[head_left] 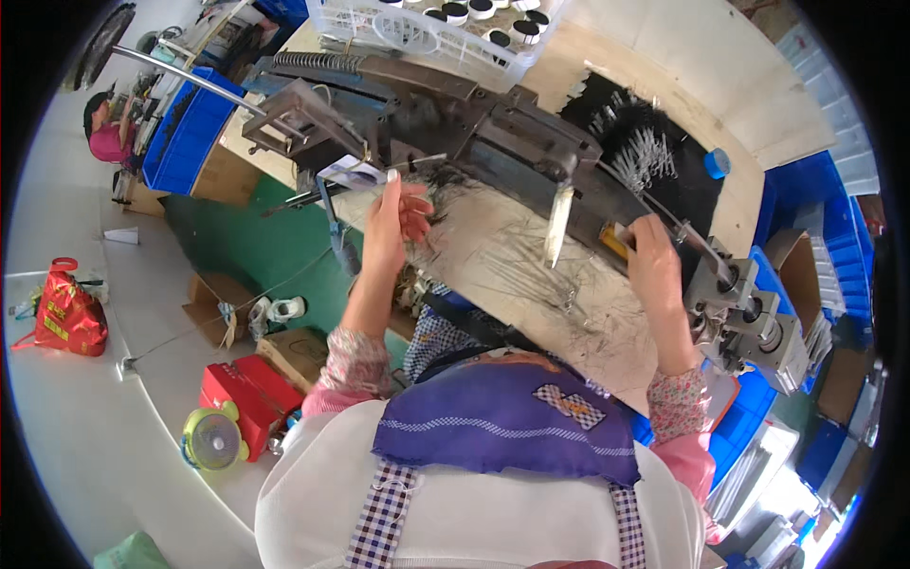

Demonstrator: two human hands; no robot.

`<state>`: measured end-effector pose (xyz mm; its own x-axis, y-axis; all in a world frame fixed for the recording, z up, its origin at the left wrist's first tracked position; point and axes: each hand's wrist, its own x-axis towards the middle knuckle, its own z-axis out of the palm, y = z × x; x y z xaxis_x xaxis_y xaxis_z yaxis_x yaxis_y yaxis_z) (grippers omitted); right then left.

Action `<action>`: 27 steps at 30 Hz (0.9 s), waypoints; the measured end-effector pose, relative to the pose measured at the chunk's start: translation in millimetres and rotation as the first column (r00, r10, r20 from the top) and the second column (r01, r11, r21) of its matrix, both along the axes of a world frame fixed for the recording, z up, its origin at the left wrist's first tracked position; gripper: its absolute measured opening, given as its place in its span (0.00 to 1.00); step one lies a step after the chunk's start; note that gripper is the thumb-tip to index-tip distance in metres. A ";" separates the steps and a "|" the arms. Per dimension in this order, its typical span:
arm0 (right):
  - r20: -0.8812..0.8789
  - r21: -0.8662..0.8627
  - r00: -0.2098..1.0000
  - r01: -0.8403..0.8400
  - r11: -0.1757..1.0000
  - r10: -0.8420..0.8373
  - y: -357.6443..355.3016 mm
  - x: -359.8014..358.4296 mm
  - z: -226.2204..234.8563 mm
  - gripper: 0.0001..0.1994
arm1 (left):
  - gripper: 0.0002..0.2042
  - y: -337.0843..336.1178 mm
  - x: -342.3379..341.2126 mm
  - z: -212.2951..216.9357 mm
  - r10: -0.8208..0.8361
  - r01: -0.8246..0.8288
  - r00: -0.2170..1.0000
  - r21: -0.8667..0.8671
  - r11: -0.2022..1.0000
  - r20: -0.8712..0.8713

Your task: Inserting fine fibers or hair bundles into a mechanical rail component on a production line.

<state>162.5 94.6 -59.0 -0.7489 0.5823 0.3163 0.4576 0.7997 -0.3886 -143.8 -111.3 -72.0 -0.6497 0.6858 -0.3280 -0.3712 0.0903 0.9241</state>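
My left hand (pixel 393 223) is raised at the left end of a long dark metal machine (pixel 493 142), fingers pinched on a thin strand of dark bristles next to a small white tag (pixel 349 173). My right hand (pixel 652 261) grips a yellow-handled part (pixel 616 239) on the machine's right side, close to a grey metal block (pixel 749 313). A narrow pale blade-like piece (pixel 557 223) hangs down from the machine between both hands. Loose black bristles litter the wooden bench (pixel 512 266) beneath.
A pile of black and white bristles (pixel 645 152) lies behind the machine, with a blue cap (pixel 718 163). A white crate of jars (pixel 445 24) stands at the back. Blue bins (pixel 190 142), a red box (pixel 248 391), a small fan (pixel 212 439) and a red bag (pixel 66 318) sit around the floor. Another person (pixel 109 128) sits far left.
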 end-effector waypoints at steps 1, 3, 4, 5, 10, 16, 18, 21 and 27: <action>-0.041 0.005 0.999 0.002 1.000 -0.001 -0.6 5.1 -1.9 0.06 | 0.28 12.6 1.9 1.6 0.081 -0.088 0.992 -0.072 0.993 -0.100; 0.051 -0.016 0.997 0.064 0.998 -0.063 1.9 14.9 -19.3 0.05 | 0.24 26.5 -1.8 1.6 0.118 -0.122 0.992 -0.113 0.986 -0.048; 0.209 0.107 0.974 0.069 0.992 -0.091 6.1 13.8 -42.0 0.06 | 0.22 27.7 -1.0 -0.6 0.138 -0.141 0.990 -0.101 0.985 -0.038; 0.114 0.066 0.990 0.073 0.995 -0.080 2.9 11.0 -47.9 0.07 | 0.20 23.4 -6.5 -13.5 0.155 -0.160 0.985 -0.058 0.985 -0.074; 0.110 0.044 0.983 0.145 0.988 -0.149 -3.2 6.2 -27.8 0.05 | 0.12 28.9 13.9 -25.4 0.272 -0.275 0.962 0.141 0.951 0.036; 0.066 0.023 0.991 0.115 0.993 -0.117 2.1 7.5 -13.8 0.06 | 0.13 90.4 139.4 71.7 -0.519 0.523 0.849 0.285 0.803 -0.098; 0.075 0.020 0.990 0.122 0.992 -0.123 0.7 8.1 -14.0 0.07 | 0.14 123.5 165.8 89.9 -0.808 0.748 0.567 0.311 0.586 0.159; -0.176 -0.229 0.974 0.100 0.968 -0.142 -11.6 13.0 -15.9 0.07 | 0.14 143.1 181.1 61.6 -0.721 0.690 0.556 0.255 0.678 0.413; 0.148 0.134 0.988 -0.058 0.989 0.037 -51.1 42.3 18.6 0.04 | 0.15 127.1 184.1 45.3 -0.438 0.370 0.831 0.249 0.895 0.342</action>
